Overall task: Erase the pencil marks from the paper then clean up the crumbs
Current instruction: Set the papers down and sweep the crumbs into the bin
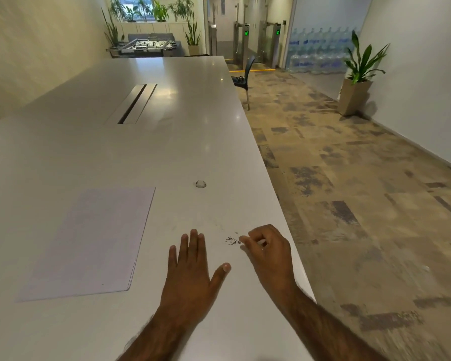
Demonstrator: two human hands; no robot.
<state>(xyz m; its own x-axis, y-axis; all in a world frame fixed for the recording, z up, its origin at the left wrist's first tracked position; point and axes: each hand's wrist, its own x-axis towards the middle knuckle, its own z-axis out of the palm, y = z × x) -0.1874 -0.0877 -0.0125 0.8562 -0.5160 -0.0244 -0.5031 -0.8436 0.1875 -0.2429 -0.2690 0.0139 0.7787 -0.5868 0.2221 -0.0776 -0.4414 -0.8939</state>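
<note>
Head view: a long glossy white table (89,152) runs down an office room with patchy brown carpet (349,204). One black chair (246,74) stands at its far right edge, and one potted green plant (357,82) by the right wall. One thin stack of white paper (89,243) lies flat at left. One small scatter of dark eraser crumbs (231,241) sits near the table's right edge, between two hands. The left hand (190,272) lies palm down, fingers straight and slightly apart. The right hand (268,248) has curled fingers just beside the crumbs; whether they pinch anything is unclear.
</note>
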